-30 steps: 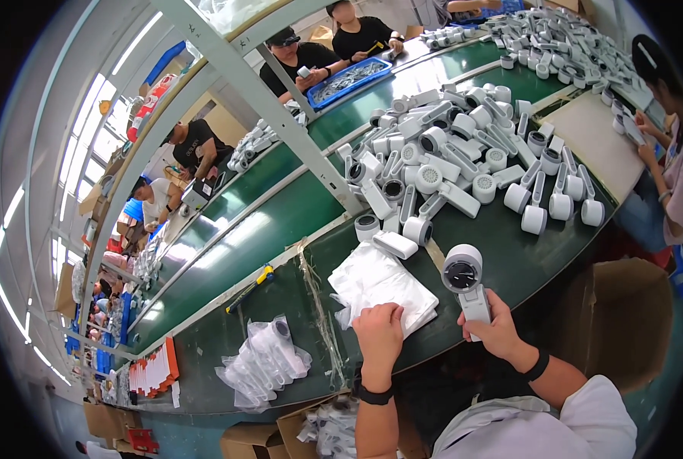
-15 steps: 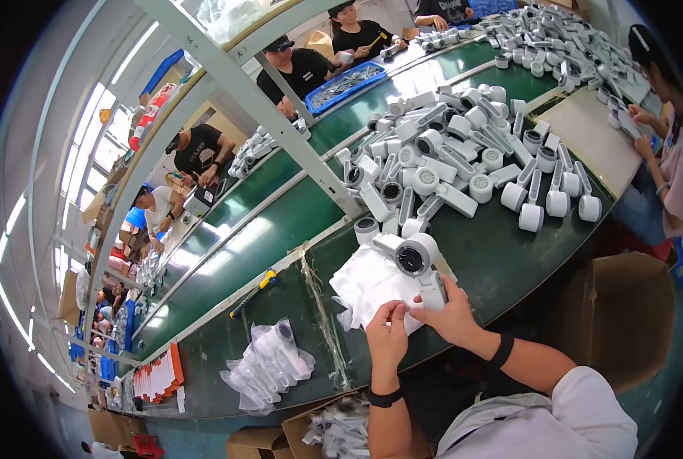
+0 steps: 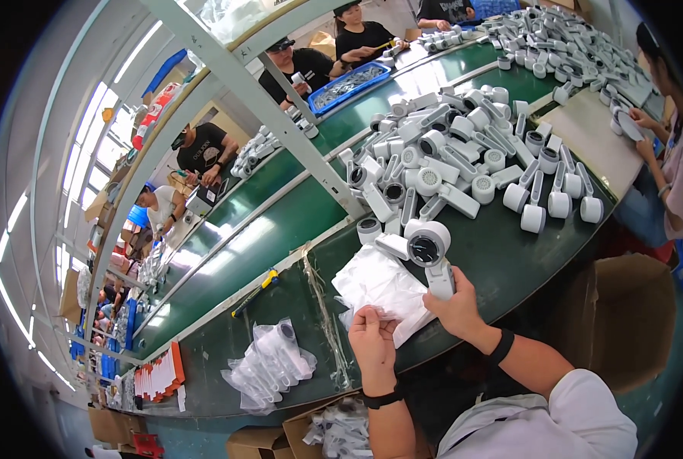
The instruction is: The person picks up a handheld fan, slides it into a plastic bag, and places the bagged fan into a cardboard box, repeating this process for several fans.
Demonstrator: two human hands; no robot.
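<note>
My right hand is wrapped round the grey handle of a white handheld fan, its round head pointing up and away from me. Beneath the fan lies a stack of thin white plastic bags on the green bench. At the near edge of that stack my left hand pinches the rim of a bag between thumb and fingers. A second fan lies against the stack's far side, partly behind the held one. Further off, a big pile of loose handheld fans covers the bench.
Bagged fans lie to the left, near a yellow cutter knife. An open cardboard box stands at right; another box with bagged pieces is below the bench edge. A metal post rises beyond. Co-workers sit around the line.
My right hand has lifted the fan slightly up and to the right. My left hand has moved left, away from the fan's handle, to the near edge of the bags.
</note>
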